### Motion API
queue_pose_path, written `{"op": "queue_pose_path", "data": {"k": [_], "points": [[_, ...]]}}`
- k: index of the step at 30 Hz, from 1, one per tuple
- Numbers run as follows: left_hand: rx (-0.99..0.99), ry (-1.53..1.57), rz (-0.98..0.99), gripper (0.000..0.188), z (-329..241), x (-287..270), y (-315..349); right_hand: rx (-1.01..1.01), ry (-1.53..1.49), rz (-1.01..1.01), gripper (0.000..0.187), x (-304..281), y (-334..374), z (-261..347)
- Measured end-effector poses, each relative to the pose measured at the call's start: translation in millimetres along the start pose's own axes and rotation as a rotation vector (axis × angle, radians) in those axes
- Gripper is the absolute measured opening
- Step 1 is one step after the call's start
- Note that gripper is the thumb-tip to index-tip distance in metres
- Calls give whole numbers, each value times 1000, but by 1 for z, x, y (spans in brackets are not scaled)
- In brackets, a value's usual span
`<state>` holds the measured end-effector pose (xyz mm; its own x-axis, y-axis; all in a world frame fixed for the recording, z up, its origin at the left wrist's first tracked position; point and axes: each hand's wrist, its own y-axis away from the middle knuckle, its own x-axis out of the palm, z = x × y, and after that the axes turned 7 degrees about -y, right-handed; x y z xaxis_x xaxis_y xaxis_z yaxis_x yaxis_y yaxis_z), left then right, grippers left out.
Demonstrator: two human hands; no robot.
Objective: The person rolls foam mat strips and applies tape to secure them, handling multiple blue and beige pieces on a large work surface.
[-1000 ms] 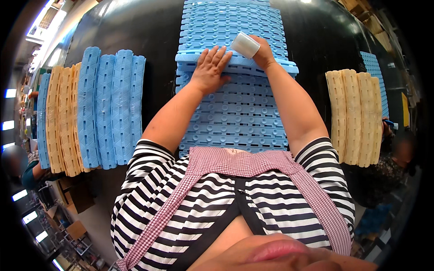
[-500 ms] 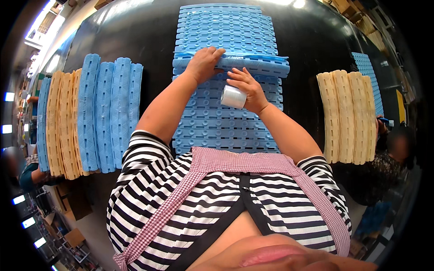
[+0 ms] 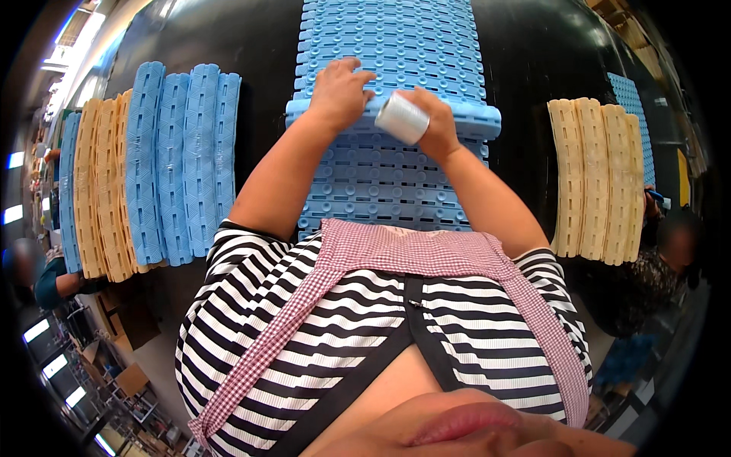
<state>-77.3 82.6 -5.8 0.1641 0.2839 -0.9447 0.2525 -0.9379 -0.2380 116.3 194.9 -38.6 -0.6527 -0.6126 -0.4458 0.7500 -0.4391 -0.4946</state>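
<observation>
A blue plastic mat point(image 3: 392, 49) with rows of round studs and slots lies in front of me. Across it runs a thick rolled or folded part point(image 3: 476, 119), with more stacked blue mat point(image 3: 381, 190) on the near side. Over the left end of the rolled part is my left hand point(image 3: 340, 93), fingers spread, holding nothing that I can see. In my right hand point(image 3: 436, 126) is a roll of clear plastic film point(image 3: 402, 118), tilted and slightly blurred, just above the rolled part. No loose strip of film can be made out.
Rolled blue mats point(image 3: 183, 164) and beige mats point(image 3: 106, 190) stand in a row on the black table point(image 3: 266, 46) at left. More beige rolls point(image 3: 598, 183) are at right, beside another studded blue mat point(image 3: 630, 114). One person point(image 3: 674, 251) is at far right, another point(image 3: 49, 278) at far left.
My right hand has turned and closed round the film roll, raising it toward the rolled part. My left hand's fingers have lifted and spread. The mats have shifted in the view.
</observation>
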Motion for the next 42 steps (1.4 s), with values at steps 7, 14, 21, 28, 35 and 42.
{"op": "queue_pose_path", "data": {"k": [7,14,21,28,35,42], "points": [[141,-111,-156,60,-34,34,51,402,-473,-95,19,-6,-85,-67],[69,-167,8,89,23,49,-44,141,-183,-19,24,-14,-91,-45],[74,-180,160,70,34,44,-108,-56,124,69,30,-1,-72,-84],[-26,-156,381,79,33,30,-125,130,-464,699,38,-9,-18,60],[6,-146,114,76,36,37,-101,719,-21,-65,31,-132,124,34],[-148,32,-5,55,-15,-21,-48,1225,122,-106,24,-221,281,24]]}}
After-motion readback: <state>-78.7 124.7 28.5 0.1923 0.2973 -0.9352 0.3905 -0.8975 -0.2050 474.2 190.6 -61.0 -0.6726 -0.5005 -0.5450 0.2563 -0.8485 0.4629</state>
